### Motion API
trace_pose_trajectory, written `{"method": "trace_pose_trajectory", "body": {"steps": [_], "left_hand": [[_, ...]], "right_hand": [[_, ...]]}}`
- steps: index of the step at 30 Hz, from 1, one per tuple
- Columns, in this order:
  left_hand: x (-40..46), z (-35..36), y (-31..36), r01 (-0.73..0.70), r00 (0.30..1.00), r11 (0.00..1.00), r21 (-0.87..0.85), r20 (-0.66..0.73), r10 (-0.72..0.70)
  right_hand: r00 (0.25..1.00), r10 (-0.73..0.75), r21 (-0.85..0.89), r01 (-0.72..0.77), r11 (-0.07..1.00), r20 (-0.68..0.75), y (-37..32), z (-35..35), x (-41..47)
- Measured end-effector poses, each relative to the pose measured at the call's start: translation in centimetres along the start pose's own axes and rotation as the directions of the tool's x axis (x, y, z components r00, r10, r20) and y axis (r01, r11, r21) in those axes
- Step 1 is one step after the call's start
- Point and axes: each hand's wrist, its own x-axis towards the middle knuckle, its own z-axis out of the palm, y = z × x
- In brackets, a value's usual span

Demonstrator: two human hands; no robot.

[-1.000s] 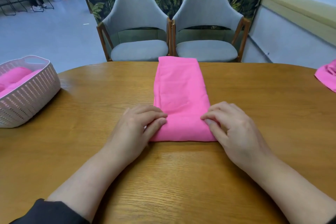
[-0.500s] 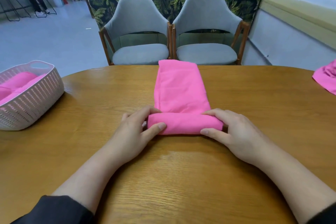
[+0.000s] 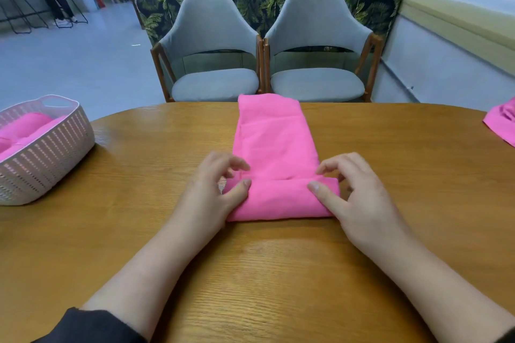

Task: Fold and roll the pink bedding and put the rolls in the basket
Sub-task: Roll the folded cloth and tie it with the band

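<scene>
A long folded strip of pink bedding (image 3: 274,139) lies down the middle of the wooden table (image 3: 250,273), reaching its far edge. The strip's near end is turned over into a thick roll (image 3: 278,200). My left hand (image 3: 211,192) holds the roll's left end, thumb on its front and curled fingers above it. My right hand (image 3: 359,195) holds the right end the same way. At the left edge stands a white perforated basket (image 3: 53,153) with pink rolls (image 3: 25,128) inside.
Another piece of pink cloth (image 3: 501,125) lies at the table's right edge. Two grey chairs (image 3: 214,83) (image 3: 317,83) stand close behind the far edge, with a leaf-patterned sofa back behind them. A wall runs along the right.
The bedding's near end, flat a second ago, has been turned over and rolled away from me. Both hands have moved forward with the growing roll.
</scene>
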Motion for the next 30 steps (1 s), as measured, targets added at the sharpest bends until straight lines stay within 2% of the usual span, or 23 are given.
{"method": "trace_pose_trajectory", "body": {"steps": [2, 4, 6, 8, 11, 16, 22, 24, 27, 30], "left_hand": [[-0.2, 0.1, -0.3, -0.194, 0.981, 0.974, 0.114, 0.041, 0.191], [-0.4, -0.3, -0.2, -0.237, 0.97, 0.962, 0.139, 0.082, 0.227], [-0.7, -0.7, -0.3, -0.213, 0.971, 0.966, 0.149, 0.144, 0.192], [-0.9, -1.1, -0.5, -0.206, 0.963, 0.95, 0.233, 0.22, 0.156], [-0.7, -1.1, -1.0, -0.193, 0.955, 0.931, 0.311, 0.276, 0.106], [-0.5, -0.5, -0.6, -0.144, 0.96, 0.943, 0.301, 0.272, 0.06], [-1.2, -0.8, -0.2, -0.068, 0.969, 0.986, 0.154, 0.245, 0.028], [-1.3, -1.0, -0.2, -0.031, 0.968, 0.996, 0.078, 0.251, 0.01], [-0.9, -1.4, -0.2, 0.097, 0.959, 0.992, -0.081, 0.275, -0.071], [-0.5, -1.4, -0.1, 0.142, 0.963, 0.982, -0.122, 0.248, -0.108]], "right_hand": [[0.977, -0.214, -0.111, 0.212, 0.971, -0.004, 0.1, 0.5, 0.0], [0.959, -0.281, -0.117, 0.284, 0.952, 0.04, 0.4, 0.4, 0.3], [0.958, -0.262, -0.091, 0.273, 0.958, 0.113, 0.9, -0.3, 0.7], [0.947, -0.23, -0.068, 0.25, 0.966, 0.226, 1.4, -0.7, 0.7], [0.917, -0.152, -0.116, 0.208, 0.971, 0.37, 2.0, -0.9, 0.9], [0.922, -0.116, -0.209, 0.203, 0.957, 0.368, 1.9, -0.5, 1.4], [0.899, -0.112, -0.204, 0.215, 0.955, 0.422, 1.1, -1.2, 1.5], [0.894, -0.09, -0.167, 0.179, 0.969, 0.439, 0.9, -1.3, 1.5], [0.891, -0.068, -0.098, 0.125, 0.987, 0.449, 0.7, -1.4, 1.7], [0.905, -0.022, -0.048, 0.047, 0.998, 0.424, 1.2, -1.1, 1.7]]}}
